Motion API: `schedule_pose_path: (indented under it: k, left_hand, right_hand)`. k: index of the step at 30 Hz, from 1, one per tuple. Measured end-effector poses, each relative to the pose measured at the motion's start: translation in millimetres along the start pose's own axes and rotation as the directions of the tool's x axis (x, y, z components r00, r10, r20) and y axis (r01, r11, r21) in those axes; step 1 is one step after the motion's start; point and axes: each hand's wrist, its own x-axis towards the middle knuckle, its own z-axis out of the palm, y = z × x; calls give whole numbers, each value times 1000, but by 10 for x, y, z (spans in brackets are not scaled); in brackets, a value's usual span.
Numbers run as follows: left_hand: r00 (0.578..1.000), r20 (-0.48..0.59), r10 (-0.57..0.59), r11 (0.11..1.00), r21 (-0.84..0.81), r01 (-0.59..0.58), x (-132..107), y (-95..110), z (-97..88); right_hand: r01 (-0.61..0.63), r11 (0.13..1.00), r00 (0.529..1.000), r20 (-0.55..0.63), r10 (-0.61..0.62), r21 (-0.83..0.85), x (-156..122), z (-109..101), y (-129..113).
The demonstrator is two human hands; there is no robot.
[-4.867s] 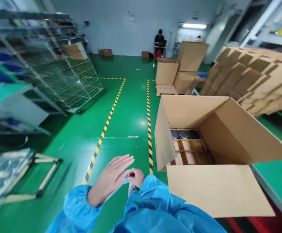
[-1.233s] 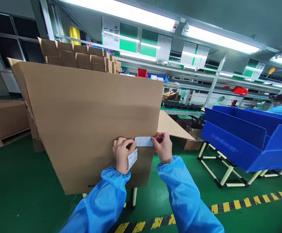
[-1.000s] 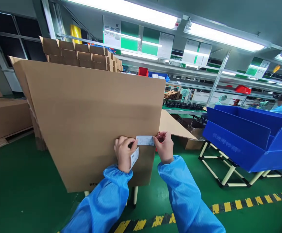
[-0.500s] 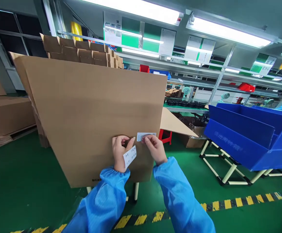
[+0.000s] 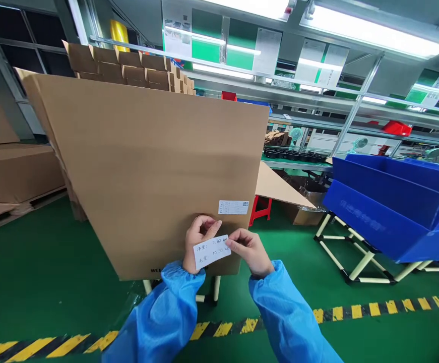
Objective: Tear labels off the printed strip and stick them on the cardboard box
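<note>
A large brown cardboard box (image 5: 143, 151) stands upright before me. A printed white label with a small square code (image 5: 233, 207) lies flat on its lower right face. My left hand (image 5: 197, 242) is at the box face below that label, its fingers curled and the thumb lying toward the index finger; I see nothing between them. Across the thumb side of this hand and wrist lies a white sticker with handwriting (image 5: 209, 252), apparently stuck to it. My right hand (image 5: 251, 249) pinches the sticker's right end between thumb and index finger. Both arms wear blue sleeves.
Blue corrugated bins (image 5: 381, 212) sit on a pale pipe-frame stand (image 5: 359, 267) at the right. Behind the box are stacked cartons (image 5: 128, 70), a red stool (image 5: 260, 209) and shelving. Another carton (image 5: 15, 171) rests on a pallet at left. Striped tape (image 5: 53, 348) crosses the green floor.
My right hand has left the label on the box, which now lies fully visible, and has moved down to grip the handwritten sticker on my left hand. The view has shifted slightly.
</note>
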Motion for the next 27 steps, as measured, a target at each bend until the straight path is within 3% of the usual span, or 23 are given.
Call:
schedule_pose_path:
  k: [7,11,15,18,22,27]
  left_hand:
    - [989,121,-91,990,-92,102,-4,-150,-115]
    - [985,156,-71,991,-100,87,-51,-133,-68]
    - [994,111,-6,999,-39,10,-52,-148,-18]
    - [996,14,87,995,43,-87,-33,-191,34]
    - [961,-128,245,958,187,-219,2,-236,140]
    - [915,-172,365,900,318,-298,26,-270,234]
  right_hand:
    - [62,997,981,-184,-68,-42,82,-397,44]
    - [62,998,972,-225,-67,-31,185,-468,150]
    - [67,997,965,-250,-75,-40,212,-460,187]
    - [81,994,953,-286,-97,-70,247,-445,197]
    - [117,984,920,-358,-159,-137,336,-414,229]
    - [145,956,877,-414,-244,-257,414,-405,273]
